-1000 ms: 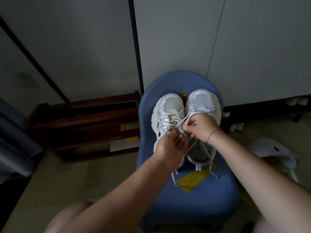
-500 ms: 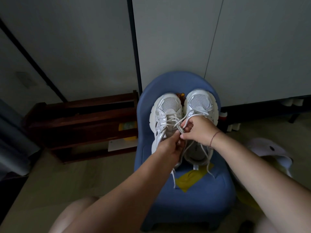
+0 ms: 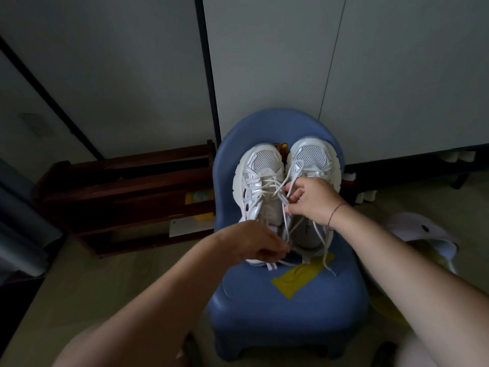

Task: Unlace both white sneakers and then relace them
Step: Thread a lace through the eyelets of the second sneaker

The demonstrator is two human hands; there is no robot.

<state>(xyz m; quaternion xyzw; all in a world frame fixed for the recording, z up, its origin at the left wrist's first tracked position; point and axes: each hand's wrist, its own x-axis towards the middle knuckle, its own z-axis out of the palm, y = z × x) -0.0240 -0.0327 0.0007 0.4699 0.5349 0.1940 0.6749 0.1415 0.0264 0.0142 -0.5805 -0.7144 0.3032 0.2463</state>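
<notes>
Two white sneakers stand side by side, toes away from me, on a small blue chair (image 3: pixel 285 308). The left sneaker (image 3: pixel 260 178) has loose laces across its tongue. The right sneaker (image 3: pixel 312 157) is partly covered by my right hand (image 3: pixel 312 201), which pinches a white lace (image 3: pixel 284 226) over the gap between the shoes. My left hand (image 3: pixel 254 242) is lower, at the heel of the left sneaker, pinching the lower part of that lace. Another lace end (image 3: pixel 324 250) trails off the right sneaker onto the seat.
A yellow patch (image 3: pixel 296 279) lies on the chair seat. A dark wooden rack (image 3: pixel 127 197) stands to the left on the floor. A white and pale object (image 3: pixel 423 234) lies on the floor to the right. Grey cabinet panels rise behind the chair.
My left hand has moved down and toward me from beside my right hand to the left sneaker's heel, drawing the lace out. My right hand stays over the right sneaker.
</notes>
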